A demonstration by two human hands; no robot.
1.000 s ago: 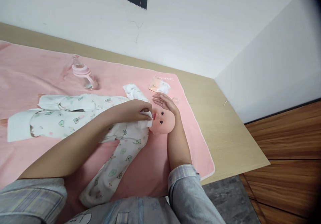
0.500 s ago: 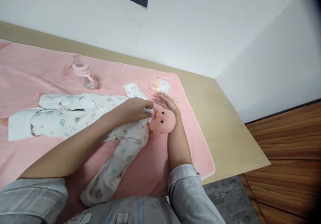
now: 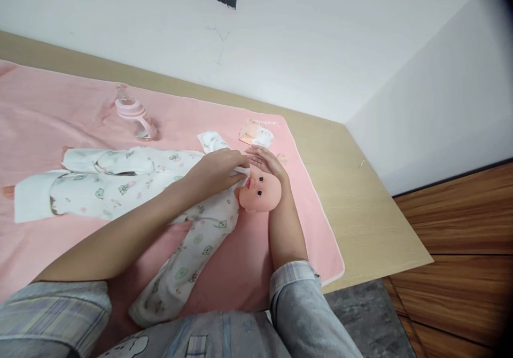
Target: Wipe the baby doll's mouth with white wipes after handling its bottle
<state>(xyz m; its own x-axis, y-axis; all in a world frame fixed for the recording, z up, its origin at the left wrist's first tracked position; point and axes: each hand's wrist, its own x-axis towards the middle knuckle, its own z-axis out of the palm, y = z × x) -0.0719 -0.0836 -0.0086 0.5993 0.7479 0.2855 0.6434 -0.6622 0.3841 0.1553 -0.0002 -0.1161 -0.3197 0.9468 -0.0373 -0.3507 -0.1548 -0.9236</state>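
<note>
A baby doll in a white printed romper lies on a pink mat, head to the right. My left hand is closed on a small white wipe pressed against the doll's cheek near its mouth. My right hand cups the far side of the doll's head, fingers stretched flat along it.
A pink baby bottle lies on the mat behind the doll. A small wipes packet sits near the mat's far right corner. The wooden tabletop ends at the right, with wood floor beyond. A white wall runs behind.
My left hand has slid the wipe up across the doll's face, from the chin and mouth towards the cheek. My right hand stays on the head.
</note>
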